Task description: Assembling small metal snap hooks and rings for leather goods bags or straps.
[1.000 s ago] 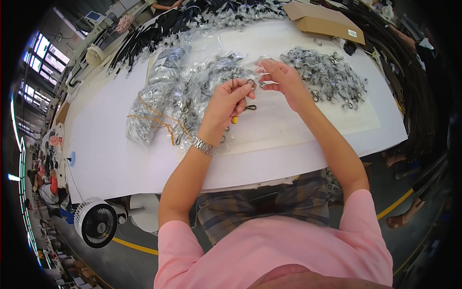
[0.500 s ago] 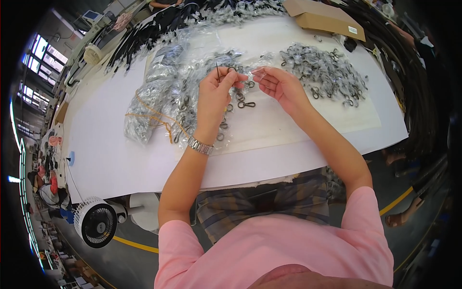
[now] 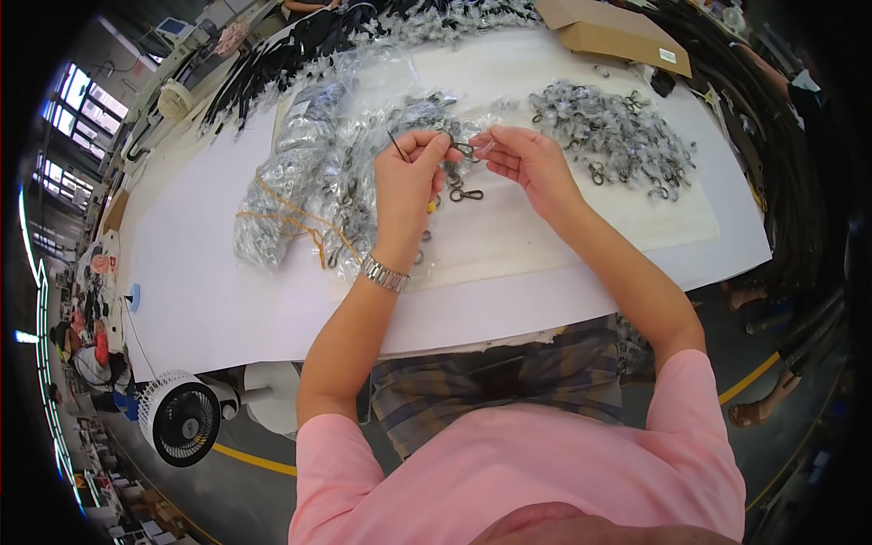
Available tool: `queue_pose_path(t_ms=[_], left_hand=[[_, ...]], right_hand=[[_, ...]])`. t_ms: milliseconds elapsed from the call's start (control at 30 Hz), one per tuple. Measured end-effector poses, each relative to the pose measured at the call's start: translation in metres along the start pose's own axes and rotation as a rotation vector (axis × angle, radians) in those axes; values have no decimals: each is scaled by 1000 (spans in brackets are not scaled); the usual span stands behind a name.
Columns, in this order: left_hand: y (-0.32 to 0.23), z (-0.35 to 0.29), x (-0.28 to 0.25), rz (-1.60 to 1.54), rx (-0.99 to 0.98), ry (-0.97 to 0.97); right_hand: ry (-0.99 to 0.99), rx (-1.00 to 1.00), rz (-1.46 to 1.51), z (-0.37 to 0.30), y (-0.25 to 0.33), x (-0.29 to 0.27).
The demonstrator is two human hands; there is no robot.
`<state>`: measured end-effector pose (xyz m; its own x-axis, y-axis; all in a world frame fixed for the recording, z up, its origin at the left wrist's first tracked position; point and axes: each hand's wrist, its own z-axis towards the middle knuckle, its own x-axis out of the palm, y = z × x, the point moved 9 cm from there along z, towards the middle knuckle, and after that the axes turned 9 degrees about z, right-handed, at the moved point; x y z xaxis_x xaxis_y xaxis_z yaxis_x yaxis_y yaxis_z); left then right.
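Note:
My left hand [image 3: 409,182] is closed, pinching a dark metal snap hook [image 3: 464,148] between thumb and forefinger. A thin dark stick-like tool [image 3: 394,142] juts up from the same hand. Clear plastic film [image 3: 486,145] is pinched in the fingertips of my right hand [image 3: 536,168], right beside the hook. Below my hands, an unwrapped snap hook [image 3: 467,194] lies on the white tabletop [image 3: 545,309]. Film-wrapped hooks [image 3: 350,182] lie to the left, partly behind my left hand. Another heap of hooks with film [image 3: 618,136] spreads to the right.
A large clear plastic bag [image 3: 282,222] lies on the left with an orange cord [image 3: 291,216] across it. At the back sit black straps [image 3: 272,68] and an open cardboard box [image 3: 618,36]. A small fan [image 3: 183,421] stands by the front left edge.
My left hand has turned slightly, and the hook now shows clearly between my hands. The thin tool tilts further left. My right hand stays close with the film.

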<state>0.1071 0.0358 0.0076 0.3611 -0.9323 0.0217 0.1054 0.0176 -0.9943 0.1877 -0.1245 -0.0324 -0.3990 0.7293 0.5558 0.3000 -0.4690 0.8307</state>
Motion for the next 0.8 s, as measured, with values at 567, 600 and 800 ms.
queue_pose_path(t_ms=[567, 600, 800], left_hand=[[-24, -12, 9, 647, 303, -23], [-23, -12, 9, 647, 299, -23], [-9, -6, 13, 588, 229, 38]], right_hand=[[-18, 68, 81, -12, -6, 5], [-11, 65, 89, -10, -5, 3], [-25, 104, 139, -10, -4, 6]])
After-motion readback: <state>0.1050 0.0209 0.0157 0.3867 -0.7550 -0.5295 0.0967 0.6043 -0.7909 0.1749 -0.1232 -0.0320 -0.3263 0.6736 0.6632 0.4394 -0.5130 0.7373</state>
